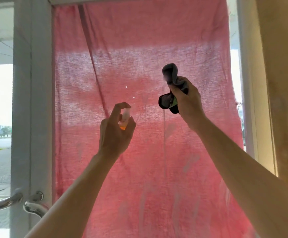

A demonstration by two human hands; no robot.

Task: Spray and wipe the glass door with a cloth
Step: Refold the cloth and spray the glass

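Raising a small spray bottle (pixel 124 119) in the left hand (pixel 114 134), forefinger curled over its nozzle; right hand (pixel 188 102) fisted round a soft, light grey cloth (pixel 171 74) before the pink-curtained glass door (pixel 139 48); the bottle looks light, best gripped round its body.

Streaked glass door (pixel 157 169), bunched grey cloth (pixel 172 79)

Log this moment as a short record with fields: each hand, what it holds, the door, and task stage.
left hand: grips small spray bottle, one of its fingers on the nozzle
right hand: clutches bunched dark cloth, raised higher than the left
glass door: pink fabric behind the pane, streaks visible low down
door handle: chrome, lower left
stage: spraying; cloth looks off the glass
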